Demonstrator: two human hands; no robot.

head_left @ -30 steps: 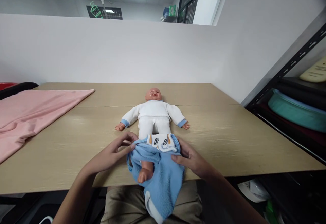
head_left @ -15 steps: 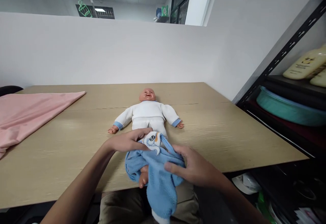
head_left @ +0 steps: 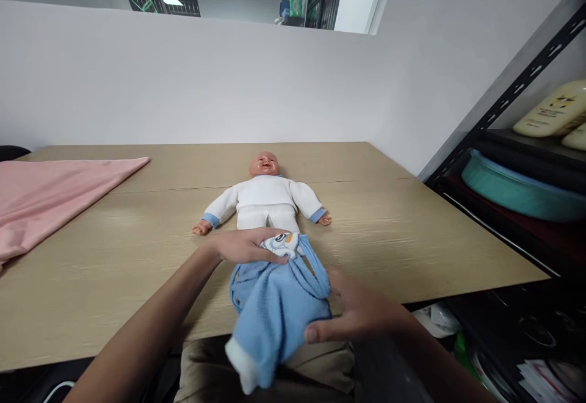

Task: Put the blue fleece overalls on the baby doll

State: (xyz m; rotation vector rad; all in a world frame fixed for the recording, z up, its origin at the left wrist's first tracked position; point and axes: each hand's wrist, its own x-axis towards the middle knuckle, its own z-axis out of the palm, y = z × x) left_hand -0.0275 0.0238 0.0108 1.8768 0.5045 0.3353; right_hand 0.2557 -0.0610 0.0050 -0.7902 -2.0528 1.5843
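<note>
A baby doll [head_left: 266, 190] in a white top with blue cuffs and white trousers lies face up on the table, its head away from me. Blue fleece overalls [head_left: 277, 305] with straps and a white animal-face patch cover its lower legs and hang over the near edge. My left hand [head_left: 247, 246] grips the top of the overalls by the patch, thumb in front. At their right side is my right hand [head_left: 359, 308], slightly blurred, with the thumb against the cloth and the fingers partly hidden behind it. The doll's feet are hidden.
A pink cloth [head_left: 59, 192] lies on the left of the wooden table [head_left: 398, 232]. To the right stands a black shelf rack [head_left: 499, 113] with pale yellow bottles [head_left: 552, 110] and a teal padded item [head_left: 517, 189]. A white partition wall [head_left: 192, 85] rises behind the table.
The hanging leg of the overalls has swung left, and the doll's foot that showed earlier is covered. My left hand has shifted slightly right; the right hand has moved slightly right and down.
</note>
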